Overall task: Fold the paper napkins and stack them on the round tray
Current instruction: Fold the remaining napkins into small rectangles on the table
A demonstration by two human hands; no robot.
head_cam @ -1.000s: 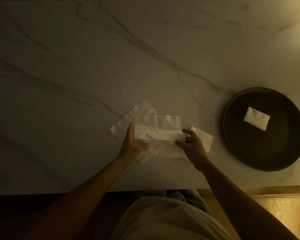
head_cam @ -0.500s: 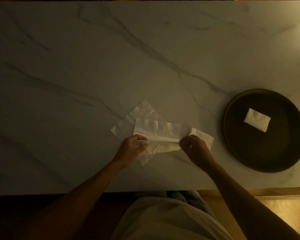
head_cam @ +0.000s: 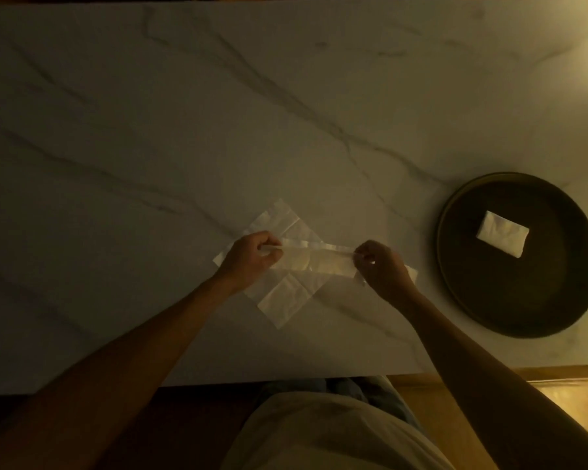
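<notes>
Napkin (head_cam: pixel 314 257) pinched between left hand (head_cam: pixel 252 257), right hand (head_cam: pixel 382 269).

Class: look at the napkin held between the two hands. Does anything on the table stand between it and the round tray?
Nothing visible does. The napkin is pinched by the left hand and right hand; only bare marble table lies before the round tray, which holds one folded napkin.

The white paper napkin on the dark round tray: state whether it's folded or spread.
Folded. The white paper napkin lies as a small compact rectangle inside the dark round tray.
</notes>
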